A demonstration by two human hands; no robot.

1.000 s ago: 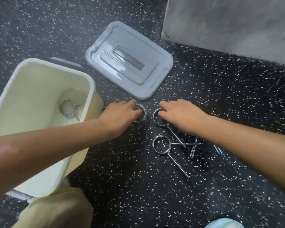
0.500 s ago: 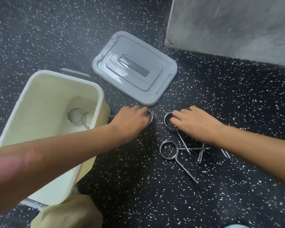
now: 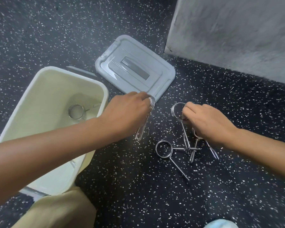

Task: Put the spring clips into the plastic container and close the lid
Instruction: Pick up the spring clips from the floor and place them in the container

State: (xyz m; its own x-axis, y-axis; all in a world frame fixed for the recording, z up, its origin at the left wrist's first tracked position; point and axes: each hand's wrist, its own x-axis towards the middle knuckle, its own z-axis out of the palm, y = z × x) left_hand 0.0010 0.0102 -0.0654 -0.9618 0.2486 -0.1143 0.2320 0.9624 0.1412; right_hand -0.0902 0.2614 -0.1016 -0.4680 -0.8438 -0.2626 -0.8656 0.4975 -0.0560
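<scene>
A cream plastic container stands open at the left with one metal spring clip lying inside. Its grey lid rests flat on the floor behind my hands. My left hand is shut on a spring clip, lifted off the floor with its legs hanging down. My right hand is shut on the coil of another spring clip. A loose spring clip lies on the dark speckled floor below, crossed with other clip legs. One more clip is partly hidden under my right wrist.
A grey concrete wall rises at the right rear. My tan trouser knee sits at the bottom left, below the container. A thin grey strip lies on the floor behind the container. A pale blue object peeks in at the bottom edge.
Both hands have closed on their clips and raised them from the floor. The left clip now hangs from my fingers. The view has shifted slightly.
</scene>
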